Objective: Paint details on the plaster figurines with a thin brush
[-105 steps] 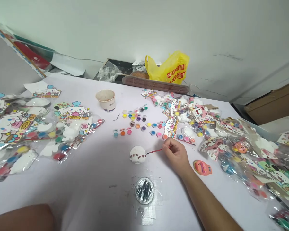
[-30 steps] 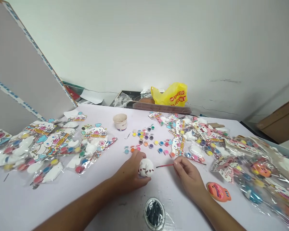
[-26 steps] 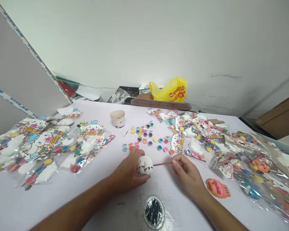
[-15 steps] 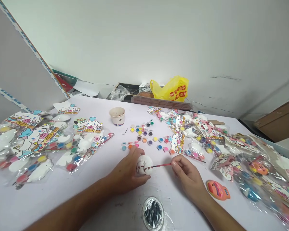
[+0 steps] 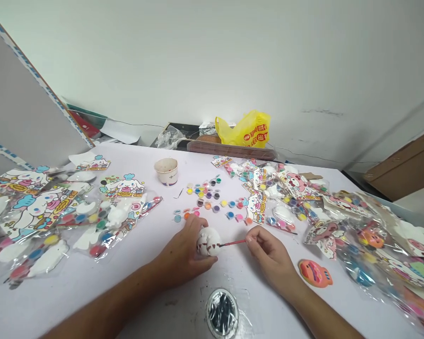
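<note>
I'm gripping white figure [image 5: 211, 235] in left hand [image 5: 186, 248], pinching red brush [image 5: 235, 242] in right hand [image 5: 269, 252]; on my feed, tip is facing brown marks [image 5: 208, 246].

A pale, scuffed wall [image 5: 183, 61] stands behind a white table [image 5: 134, 245], beside a grey panel [image 5: 24, 108].

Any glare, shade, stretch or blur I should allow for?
All in the head view: glints on the clear plastic bags and the round dark silver-rimmed disc; soft grey shade on the near white tabletop; wide-angle stretch towards the side edges; the tip of the thin red-handled paintbrush too small to judge against the small round white figure.
</note>
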A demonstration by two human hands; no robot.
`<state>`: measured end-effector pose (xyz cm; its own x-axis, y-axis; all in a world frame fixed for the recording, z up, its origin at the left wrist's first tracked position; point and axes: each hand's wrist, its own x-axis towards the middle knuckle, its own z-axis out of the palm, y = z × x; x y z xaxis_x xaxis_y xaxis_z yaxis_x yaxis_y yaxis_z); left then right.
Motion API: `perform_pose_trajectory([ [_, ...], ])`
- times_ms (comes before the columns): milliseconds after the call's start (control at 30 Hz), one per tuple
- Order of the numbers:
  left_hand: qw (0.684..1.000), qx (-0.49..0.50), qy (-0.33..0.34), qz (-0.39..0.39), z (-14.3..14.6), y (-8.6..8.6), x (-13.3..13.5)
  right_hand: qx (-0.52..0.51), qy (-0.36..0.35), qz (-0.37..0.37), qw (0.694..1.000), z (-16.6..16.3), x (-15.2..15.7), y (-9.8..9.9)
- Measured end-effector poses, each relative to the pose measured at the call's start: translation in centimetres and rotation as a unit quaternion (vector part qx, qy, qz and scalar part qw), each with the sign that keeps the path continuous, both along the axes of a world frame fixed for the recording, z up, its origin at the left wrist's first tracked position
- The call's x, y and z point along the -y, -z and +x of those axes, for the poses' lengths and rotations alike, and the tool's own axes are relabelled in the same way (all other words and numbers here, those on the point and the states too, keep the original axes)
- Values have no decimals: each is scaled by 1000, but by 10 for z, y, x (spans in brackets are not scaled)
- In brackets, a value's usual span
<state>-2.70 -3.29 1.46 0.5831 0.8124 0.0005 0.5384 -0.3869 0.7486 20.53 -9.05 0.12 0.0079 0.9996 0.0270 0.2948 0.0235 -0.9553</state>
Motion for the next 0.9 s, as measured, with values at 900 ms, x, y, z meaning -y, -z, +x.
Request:
perform_pose_trajectory([
  [900,1000,-1,-7,29,1,-2,3,-369,57,-125,919,-5,-8,-16],
])
